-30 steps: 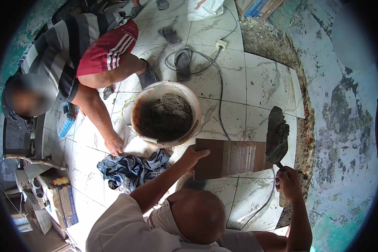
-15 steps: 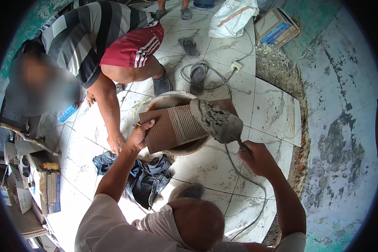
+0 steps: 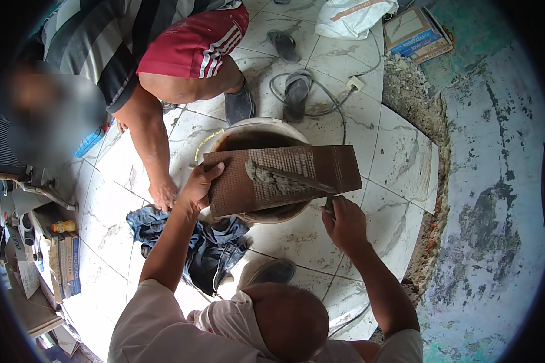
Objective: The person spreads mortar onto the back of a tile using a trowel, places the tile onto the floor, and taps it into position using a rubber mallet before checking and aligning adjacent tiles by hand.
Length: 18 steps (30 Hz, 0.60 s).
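A brown ceramic tile with a ridged back lies face up to me over a round bucket. My left hand grips its left end, thumb on top. In my closed right hand is the handle of a trowel. Its blade is tilted nearly edge-on and touches wet grey mortar on the tile's middle. The tile hides much of the bucket's inside.
A co-worker in red shorts crouches at the left, one hand near crumpled jeans. Sandals and a cable with a white socket lie beyond the bucket. Boxes stand left; a broken floor edge runs along the right wall.
My right hand has moved left and down, turning the trowel from lying flat and loaded above the tile to edge-on. Mortar now sits on the tile, which is more level.
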{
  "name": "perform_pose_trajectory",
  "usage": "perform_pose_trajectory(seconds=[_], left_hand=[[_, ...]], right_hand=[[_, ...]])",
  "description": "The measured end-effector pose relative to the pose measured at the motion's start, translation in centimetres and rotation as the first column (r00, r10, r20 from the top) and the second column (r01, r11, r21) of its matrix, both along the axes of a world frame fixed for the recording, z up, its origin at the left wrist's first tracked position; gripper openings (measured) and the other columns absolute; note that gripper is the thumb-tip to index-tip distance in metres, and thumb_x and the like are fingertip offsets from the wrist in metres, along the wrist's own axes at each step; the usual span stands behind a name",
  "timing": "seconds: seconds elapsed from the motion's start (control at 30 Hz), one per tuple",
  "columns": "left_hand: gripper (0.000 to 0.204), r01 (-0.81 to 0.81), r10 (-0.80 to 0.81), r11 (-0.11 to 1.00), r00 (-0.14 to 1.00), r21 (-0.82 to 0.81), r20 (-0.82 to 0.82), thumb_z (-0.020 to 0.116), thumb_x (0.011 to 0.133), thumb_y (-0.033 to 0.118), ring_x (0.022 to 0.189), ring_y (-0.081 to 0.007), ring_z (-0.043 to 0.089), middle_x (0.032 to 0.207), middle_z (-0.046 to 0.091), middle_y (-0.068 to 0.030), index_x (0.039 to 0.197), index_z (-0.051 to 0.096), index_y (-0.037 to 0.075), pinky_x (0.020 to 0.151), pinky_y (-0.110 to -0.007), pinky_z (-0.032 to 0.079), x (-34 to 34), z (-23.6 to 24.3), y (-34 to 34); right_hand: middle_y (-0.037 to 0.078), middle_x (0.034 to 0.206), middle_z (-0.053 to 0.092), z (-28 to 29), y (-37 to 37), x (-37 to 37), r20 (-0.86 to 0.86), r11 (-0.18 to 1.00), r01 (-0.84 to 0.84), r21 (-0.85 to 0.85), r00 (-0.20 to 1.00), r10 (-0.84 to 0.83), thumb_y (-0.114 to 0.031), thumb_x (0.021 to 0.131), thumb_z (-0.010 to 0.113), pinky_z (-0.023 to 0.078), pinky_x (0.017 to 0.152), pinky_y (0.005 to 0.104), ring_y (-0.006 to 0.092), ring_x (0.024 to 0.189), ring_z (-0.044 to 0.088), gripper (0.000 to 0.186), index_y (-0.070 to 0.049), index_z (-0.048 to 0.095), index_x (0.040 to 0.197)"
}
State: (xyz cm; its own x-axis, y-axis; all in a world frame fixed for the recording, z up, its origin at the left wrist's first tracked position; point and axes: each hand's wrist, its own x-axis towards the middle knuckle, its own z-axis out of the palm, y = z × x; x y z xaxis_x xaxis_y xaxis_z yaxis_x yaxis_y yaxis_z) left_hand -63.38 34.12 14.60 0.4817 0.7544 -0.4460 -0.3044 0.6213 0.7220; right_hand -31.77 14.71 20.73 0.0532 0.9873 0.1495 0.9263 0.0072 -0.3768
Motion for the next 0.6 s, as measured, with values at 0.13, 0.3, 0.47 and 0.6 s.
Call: perform_pose_trajectory(seconds=[0.13,0.3,0.47,0.6], left_hand=[[0.045,-0.02,0.026,0.998,0.994,0.057,-0.107,0.068,0.097,0.017,0.107,-0.0239,0.066,0.122,0.065,-0.0165,0.132,0.053,-0.007,0.093,-0.038,0.056,0.3,-0.4,0.2],[0.043,-0.081,0.098,0.988,0.987,0.133,-0.129,0.065,0.098,0.016,0.107,-0.0233,0.065,0.121,0.064,-0.0156,0.132,0.051,-0.007,0.093,-0.035,0.055,0.9,-0.1,-0.9],[0.041,-0.157,0.209,0.97,0.931,0.188,-0.301,0.066,0.097,0.015,0.105,-0.0235,0.066,0.119,0.066,-0.016,0.129,0.052,-0.008,0.093,-0.036,0.054,1.4,1.9,-2.9],[0.039,-0.201,0.281,0.944,0.904,0.26,-0.322,0.067,0.097,0.015,0.103,-0.0225,0.066,0.118,0.066,-0.0157,0.126,0.053,-0.007,0.092,-0.035,0.054,1.3,3.5,-5.1]], right_hand=[[0.011,0.082,0.062,-2.4,-1.0,-0.9,0.115,0.995,0.096,-0.035,0.989,-0.092,-0.02,0.086,0.071,0.053,0.069,0.0474,0.034,0.077,0.065,0.024,-0.005,0.055,0.098],[0.014,0.084,0.063,-2.4,-1.7,-1.2,0.064,0.981,0.186,-0.061,0.981,-0.182,-0.021,0.09,0.068,0.052,0.068,0.0492,0.0362,0.077,0.065,0.023,-0.004,0.054,0.096],[0.018,0.085,0.063,2.3,-2.9,-0.5,-0.035,0.959,0.22,-0.18,0.973,-0.23,-0.025,0.094,0.064,0.053,0.067,0.0523,0.04,0.077,0.066,0.025,-0.002,0.053,0.094],[0.02,0.081,0.064,8.3,-5.7,0.5,0.049,0.885,0.246,-0.396,0.968,-0.247,-0.025,0.096,0.061,0.054,0.065,0.0529,0.0419,0.073,0.067,0.026,-0.001,0.053,0.094]])
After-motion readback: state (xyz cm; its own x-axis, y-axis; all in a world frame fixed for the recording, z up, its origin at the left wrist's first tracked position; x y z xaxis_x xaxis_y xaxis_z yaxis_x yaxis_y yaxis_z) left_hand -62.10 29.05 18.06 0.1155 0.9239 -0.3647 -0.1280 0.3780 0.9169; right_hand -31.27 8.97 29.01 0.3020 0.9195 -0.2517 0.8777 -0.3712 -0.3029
